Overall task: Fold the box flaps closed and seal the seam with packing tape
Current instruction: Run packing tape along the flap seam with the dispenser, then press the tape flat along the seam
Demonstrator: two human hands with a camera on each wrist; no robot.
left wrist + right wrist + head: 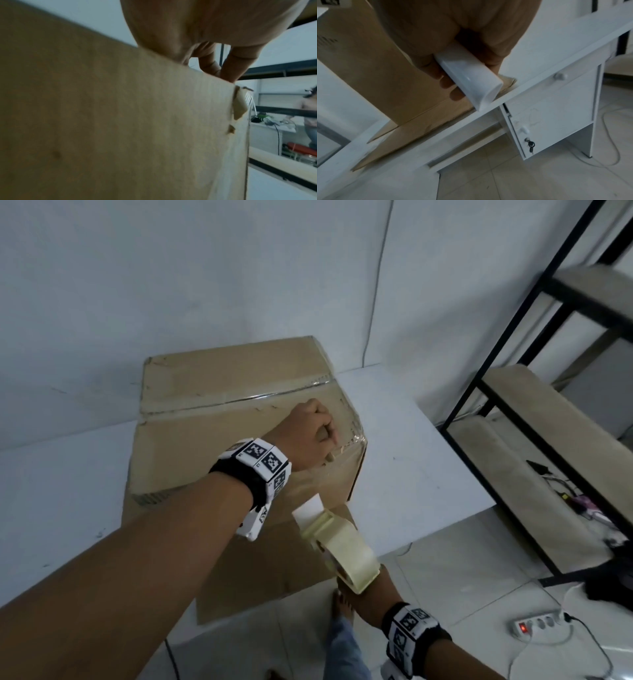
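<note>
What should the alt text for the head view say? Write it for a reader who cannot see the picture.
A closed cardboard box with clear tape along its top seam stands on a white table; the left hand rests curled on the box top near its right edge. The right hand, lower right, holds a tape dispenser beside the box.

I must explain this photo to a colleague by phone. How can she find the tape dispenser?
Find the cardboard box on the white desk. Beside its near right corner, the right hand grips the tape dispenser, the only pale yellowish, round thing there.
</note>
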